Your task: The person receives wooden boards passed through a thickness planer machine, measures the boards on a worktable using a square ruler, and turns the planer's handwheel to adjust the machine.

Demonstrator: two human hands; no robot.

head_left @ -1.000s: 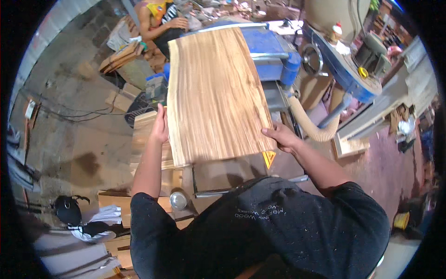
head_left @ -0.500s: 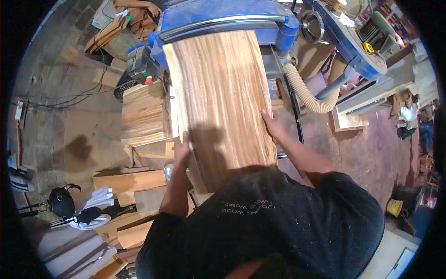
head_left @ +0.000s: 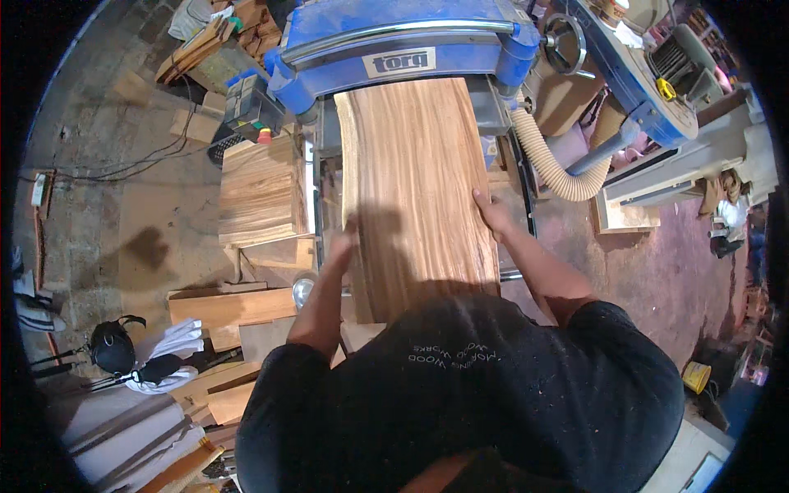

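A wide wooden board (head_left: 415,172) with brown streaked grain and a pale left edge lies between my hands. My left hand (head_left: 343,240) grips its left edge, the fingers partly hidden beneath. On the opposite edge my right hand (head_left: 493,217) holds on, thumb on the top face and the other fingers out of sight. The board's far end meets the front of a blue thickness planer (head_left: 403,59), just below its front panel. My shirt covers the near end.
A ribbed beige hose (head_left: 567,177) and a handwheel (head_left: 567,43) are at the planer's right. Left of the board stands a stack of similar boards (head_left: 259,193) near a control box with a red button (head_left: 264,135). Wood offcuts (head_left: 234,311) and cables (head_left: 123,174) lie on the left floor.
The board has gone lower and a little right, its far end dropping from in front of the planer's panel to below it. Another person's hand at the upper left has left the view.
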